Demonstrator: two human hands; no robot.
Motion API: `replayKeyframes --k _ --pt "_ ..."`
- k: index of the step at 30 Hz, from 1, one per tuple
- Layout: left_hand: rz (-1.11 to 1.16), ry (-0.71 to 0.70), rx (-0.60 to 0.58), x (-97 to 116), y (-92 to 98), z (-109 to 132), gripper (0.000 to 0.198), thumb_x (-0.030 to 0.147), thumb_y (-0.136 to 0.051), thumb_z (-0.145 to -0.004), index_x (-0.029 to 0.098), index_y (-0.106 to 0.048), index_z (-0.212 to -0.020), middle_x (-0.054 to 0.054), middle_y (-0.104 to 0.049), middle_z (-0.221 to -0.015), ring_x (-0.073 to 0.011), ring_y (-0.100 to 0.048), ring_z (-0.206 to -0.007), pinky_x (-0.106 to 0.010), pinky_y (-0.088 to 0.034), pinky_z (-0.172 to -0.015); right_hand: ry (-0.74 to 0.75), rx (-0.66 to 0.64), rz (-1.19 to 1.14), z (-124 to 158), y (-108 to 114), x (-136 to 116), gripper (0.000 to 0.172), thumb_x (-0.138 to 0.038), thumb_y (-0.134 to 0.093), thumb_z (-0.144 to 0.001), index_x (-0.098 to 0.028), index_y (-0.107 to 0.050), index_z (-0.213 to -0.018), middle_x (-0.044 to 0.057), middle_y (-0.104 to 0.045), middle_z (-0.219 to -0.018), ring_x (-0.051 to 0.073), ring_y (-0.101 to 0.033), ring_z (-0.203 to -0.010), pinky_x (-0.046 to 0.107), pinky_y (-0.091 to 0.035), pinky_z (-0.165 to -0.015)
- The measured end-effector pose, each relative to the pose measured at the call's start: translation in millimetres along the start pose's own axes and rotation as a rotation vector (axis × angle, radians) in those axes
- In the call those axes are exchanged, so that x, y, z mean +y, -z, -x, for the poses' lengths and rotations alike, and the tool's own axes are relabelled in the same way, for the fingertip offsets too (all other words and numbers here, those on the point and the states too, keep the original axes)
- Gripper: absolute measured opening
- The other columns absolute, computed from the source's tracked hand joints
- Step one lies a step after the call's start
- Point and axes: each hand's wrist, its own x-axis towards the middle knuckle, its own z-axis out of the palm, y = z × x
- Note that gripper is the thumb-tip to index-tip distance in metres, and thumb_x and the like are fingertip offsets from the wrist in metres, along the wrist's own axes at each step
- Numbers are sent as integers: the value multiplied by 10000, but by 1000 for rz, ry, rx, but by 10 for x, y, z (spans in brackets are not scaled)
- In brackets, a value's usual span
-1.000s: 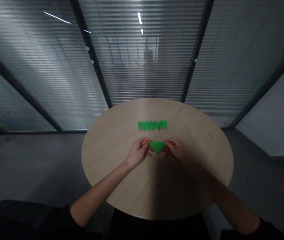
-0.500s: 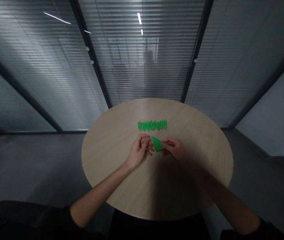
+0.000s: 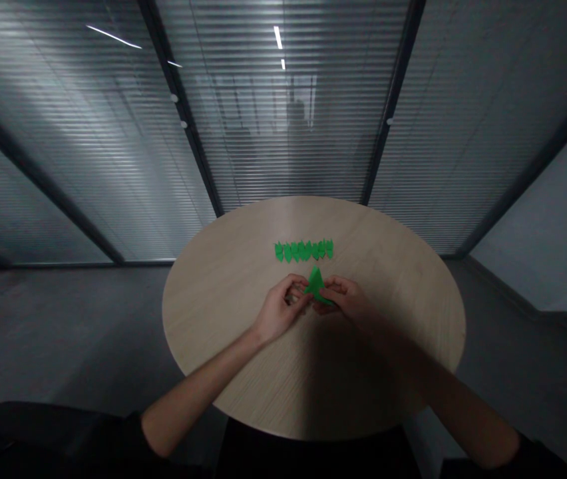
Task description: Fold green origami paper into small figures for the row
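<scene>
A folded piece of green paper (image 3: 316,282) stands with its point up between my hands, just above the round wooden table (image 3: 243,372). My left hand (image 3: 280,309) pinches its left lower edge with curled fingers. On the paper's right side my right hand (image 3: 347,299) has its fingers closed. A row of several small folded green paper pieces (image 3: 304,250) lies on the table just beyond my hands.
The table stands against glass walls with horizontal blinds and dark frames (image 3: 393,106). Grey floor (image 3: 64,332) surrounds the table. My dark clothing shows at the bottom edge.
The green paper has turned from a flat triangle pointing down to a shape pointing up. My hands have moved closer together around it.
</scene>
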Motion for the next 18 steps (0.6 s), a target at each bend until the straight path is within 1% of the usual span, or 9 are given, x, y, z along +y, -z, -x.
replayKeyframes --k 3,6,9,14,18 --pt "89 21 -33 11 -14 1 267 357 -695 -873 165 -577 -1016 -2 -637 -699 -115 -609 -568 -221 -508 -541 -19 -12 -28 15 -16 -12 329 -417 -838 -675 -201 -645 -832 22 -759 -766 172 -722 -667 325 -595 -691" --pt "127 30 -48 23 -22 2 280 380 -690 -873 154 -590 -1005 -4 -623 -699 -112 -606 -563 -221 -521 -530 -23 -3 -36 14 -23 -9 302 -395 -814 -699 -203 -648 -862 21 -759 -755 179 -731 -666 322 -590 -682" --pt "119 31 -63 33 -12 6 270 363 -673 -882 141 -611 -1024 -17 -629 -729 -109 -607 -570 -223 -528 -534 -13 -12 -52 9 -20 2 247 -347 -788 -727 -206 -657 -882 25 -758 -750 175 -719 -652 313 -578 -662" --pt "81 19 -75 72 18 22 266 354 -680 -874 127 -659 -1011 -52 -640 -838 -106 -621 -607 -226 -542 -561 3 -20 -54 7 -1 19 180 -252 -759 -753 -205 -686 -910 25 -762 -776 168 -699 -645 306 -551 -659" --pt "98 16 -50 93 7 14 294 421 -656 -901 131 -675 -947 -67 -649 -849 -123 -630 -649 -228 -547 -559 9 -40 -27 2 5 27 175 -285 -760 -764 -217 -700 -914 24 -756 -768 181 -713 -676 304 -551 -656"
